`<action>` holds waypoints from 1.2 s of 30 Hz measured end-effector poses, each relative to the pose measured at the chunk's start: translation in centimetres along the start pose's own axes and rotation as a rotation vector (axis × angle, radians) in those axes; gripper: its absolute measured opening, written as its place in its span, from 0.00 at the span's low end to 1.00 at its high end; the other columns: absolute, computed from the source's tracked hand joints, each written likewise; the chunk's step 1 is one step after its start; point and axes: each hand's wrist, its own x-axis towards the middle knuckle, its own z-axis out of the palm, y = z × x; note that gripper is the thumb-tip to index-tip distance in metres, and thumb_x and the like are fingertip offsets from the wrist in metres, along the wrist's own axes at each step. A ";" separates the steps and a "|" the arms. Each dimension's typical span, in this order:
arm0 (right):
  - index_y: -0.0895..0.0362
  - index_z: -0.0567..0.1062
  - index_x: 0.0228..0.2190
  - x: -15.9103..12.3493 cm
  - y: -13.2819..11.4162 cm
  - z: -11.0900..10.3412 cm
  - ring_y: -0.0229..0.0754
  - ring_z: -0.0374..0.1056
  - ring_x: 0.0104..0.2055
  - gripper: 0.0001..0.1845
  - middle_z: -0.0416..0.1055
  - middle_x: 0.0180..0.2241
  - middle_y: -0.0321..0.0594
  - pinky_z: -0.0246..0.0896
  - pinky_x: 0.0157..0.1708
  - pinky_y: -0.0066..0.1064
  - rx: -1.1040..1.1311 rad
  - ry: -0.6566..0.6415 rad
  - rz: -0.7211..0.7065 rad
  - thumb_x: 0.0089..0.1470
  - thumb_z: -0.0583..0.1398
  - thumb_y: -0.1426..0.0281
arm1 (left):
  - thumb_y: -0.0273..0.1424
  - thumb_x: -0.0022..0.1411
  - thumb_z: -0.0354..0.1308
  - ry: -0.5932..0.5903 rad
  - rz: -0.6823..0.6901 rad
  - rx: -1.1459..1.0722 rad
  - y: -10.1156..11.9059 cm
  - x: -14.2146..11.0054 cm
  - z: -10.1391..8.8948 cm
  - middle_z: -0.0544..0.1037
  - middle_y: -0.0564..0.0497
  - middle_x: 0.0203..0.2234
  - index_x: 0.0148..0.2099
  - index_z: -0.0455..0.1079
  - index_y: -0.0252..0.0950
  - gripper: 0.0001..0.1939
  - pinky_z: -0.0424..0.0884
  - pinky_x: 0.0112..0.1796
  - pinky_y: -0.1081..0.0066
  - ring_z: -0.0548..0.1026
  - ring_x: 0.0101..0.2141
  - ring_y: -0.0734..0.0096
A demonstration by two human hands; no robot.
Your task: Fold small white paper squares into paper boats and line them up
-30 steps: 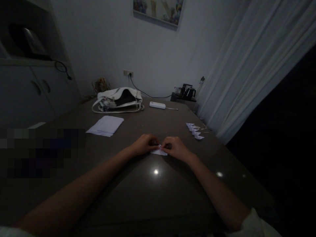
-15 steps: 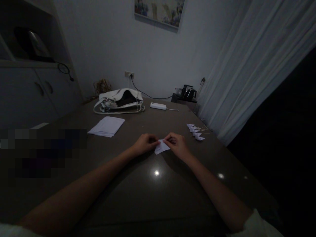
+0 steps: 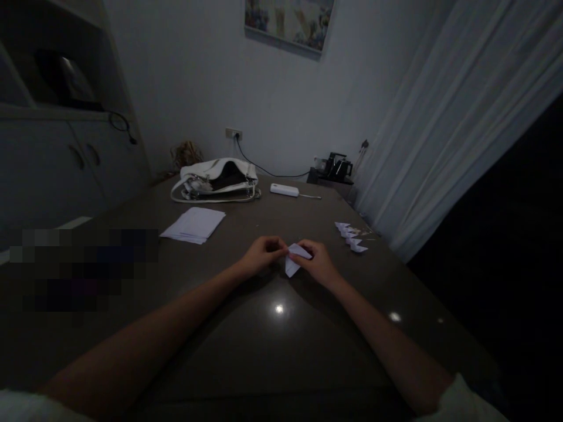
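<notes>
A small folded piece of white paper [image 3: 292,266] is held just above the dark table [image 3: 246,346], between my two hands. My left hand [image 3: 263,255] pinches its left edge with thumb and fingertips. From the other side, my right hand [image 3: 317,261] grips it, the thumb lying across the front and the fingers partly behind. Several small folded paper pieces [image 3: 350,237] lie in a row to the right of my right hand. A stack of white paper sheets [image 3: 196,225] rests beyond my left hand, to the left.
Toward the back of the table sits a white handbag [image 3: 217,179], with a white power bank-like device [image 3: 284,190] and short cable beside it. A black kettle [image 3: 341,169] stands past the table's far right end. Sheer curtains [image 3: 422,135] hang along the right side.
The folded paper has turned and been raised slightly in my fingers, so a pointed corner now faces down. My right thumb has shifted across its front. The whole view has moved slightly.
</notes>
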 end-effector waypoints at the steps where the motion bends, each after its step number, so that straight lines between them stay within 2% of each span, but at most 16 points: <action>1: 0.60 0.72 0.28 0.0 -0.1 0.0 0.36 0.65 0.29 0.09 0.68 0.25 0.36 0.59 0.28 0.26 0.008 0.005 -0.002 0.44 0.61 0.67 | 0.35 0.50 0.59 0.005 0.000 -0.006 0.1 0.0 0.0 0.72 0.51 0.23 0.30 0.68 0.29 0.11 0.64 0.30 0.74 0.70 0.27 0.73; 6: 0.58 0.70 0.31 0.2 0.2 0.0 0.36 0.65 0.30 0.10 0.69 0.28 0.36 0.60 0.29 0.26 0.081 0.019 -0.023 0.45 0.61 0.68 | 0.36 0.51 0.58 0.041 -0.044 -0.031 0.5 -0.2 0.2 0.72 0.51 0.24 0.31 0.68 0.29 0.12 0.63 0.29 0.74 0.69 0.26 0.74; 9: 0.57 0.69 0.31 0.3 0.8 0.1 0.37 0.66 0.30 0.09 0.69 0.27 0.36 0.60 0.29 0.27 0.130 0.040 -0.014 0.45 0.60 0.67 | 0.37 0.52 0.57 0.018 -0.075 -0.039 0.4 -0.3 0.4 0.71 0.52 0.22 0.33 0.68 0.29 0.13 0.62 0.27 0.76 0.68 0.24 0.76; 12: 0.57 0.68 0.31 0.2 0.9 0.2 0.38 0.67 0.30 0.10 0.70 0.28 0.36 0.61 0.29 0.27 0.157 0.073 0.013 0.44 0.61 0.67 | 0.38 0.52 0.57 -0.009 -0.050 -0.053 0.2 -0.3 0.5 0.70 0.53 0.22 0.33 0.67 0.29 0.15 0.61 0.26 0.76 0.67 0.24 0.76; 19: 0.56 0.74 0.33 -0.3 -0.6 -0.1 0.39 0.69 0.32 0.09 0.73 0.32 0.40 0.62 0.31 0.28 -0.091 0.029 -0.161 0.50 0.58 0.67 | 0.40 0.51 0.58 -0.051 -0.067 -0.035 -0.2 -0.2 0.3 0.69 0.53 0.19 0.30 0.68 0.29 0.17 0.59 0.22 0.77 0.66 0.21 0.78; 24: 0.58 0.75 0.31 -0.3 -0.2 -0.3 0.41 0.70 0.33 0.08 0.74 0.31 0.42 0.64 0.32 0.30 -0.085 0.062 -0.152 0.50 0.58 0.67 | 0.40 0.51 0.57 0.026 -0.097 -0.071 0.3 -0.3 0.5 0.71 0.52 0.20 0.33 0.70 0.27 0.18 0.59 0.23 0.77 0.66 0.21 0.77; 36: 0.55 0.77 0.28 -0.3 -0.7 -0.2 0.41 0.70 0.32 0.07 0.74 0.30 0.42 0.65 0.31 0.32 -0.092 0.054 -0.231 0.47 0.60 0.66 | 0.39 0.51 0.57 0.099 -0.021 -0.068 0.7 -0.5 0.5 0.71 0.52 0.20 0.29 0.70 0.29 0.15 0.60 0.23 0.77 0.67 0.22 0.76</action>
